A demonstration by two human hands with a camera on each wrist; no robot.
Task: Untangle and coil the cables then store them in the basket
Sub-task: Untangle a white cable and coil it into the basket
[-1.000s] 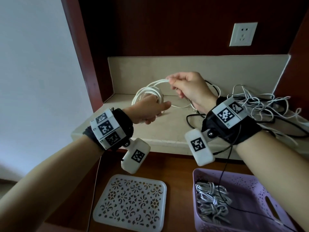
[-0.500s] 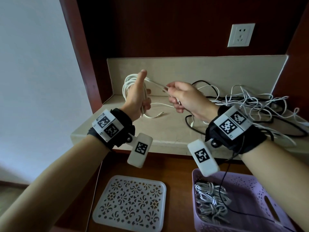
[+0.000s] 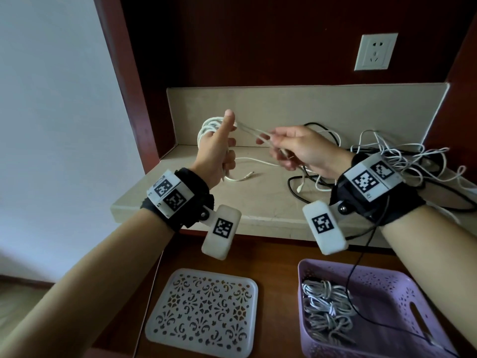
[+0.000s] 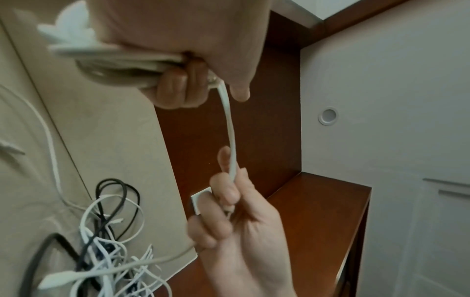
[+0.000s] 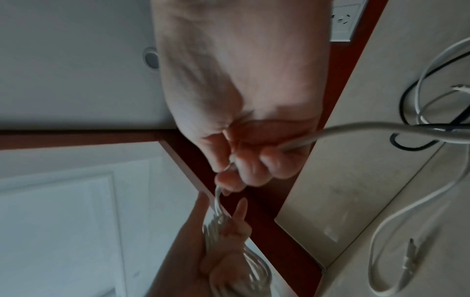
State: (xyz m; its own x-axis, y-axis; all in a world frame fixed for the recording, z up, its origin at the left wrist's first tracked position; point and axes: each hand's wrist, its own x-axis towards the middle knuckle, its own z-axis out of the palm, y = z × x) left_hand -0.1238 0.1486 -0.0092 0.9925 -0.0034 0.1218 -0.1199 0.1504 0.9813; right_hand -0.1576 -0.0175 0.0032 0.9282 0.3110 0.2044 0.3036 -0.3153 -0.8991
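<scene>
Cables first: nearest the person, a purple basket (image 3: 402, 282) sits low at the right with grey-white coiled cables (image 3: 326, 308) lying inside it, and a white perforated lid (image 3: 204, 313) rests beside it to the left. Above these, the left hand (image 3: 215, 151) is raised with thumb up, its fingers (image 4: 178, 90) clenched round a white cable coil (image 3: 206, 129) whose loops stand roughly upright behind the palm. From that fist a taut stretch of the white cable (image 3: 249, 130) runs nearly level, left to right, into the right hand (image 3: 304, 151), which pinches it between thumb and curled fingertips (image 5: 249, 170). Below the left fingers the cable's free end (image 3: 249, 174) lies on the beige counter (image 3: 258, 200), plug pointing right. Beyond the right hand's knuckles a tangle of white and black cables (image 3: 402, 161) sprawls on the counter. Farthest back, a wall socket (image 3: 375, 51) sits on dark wood
</scene>
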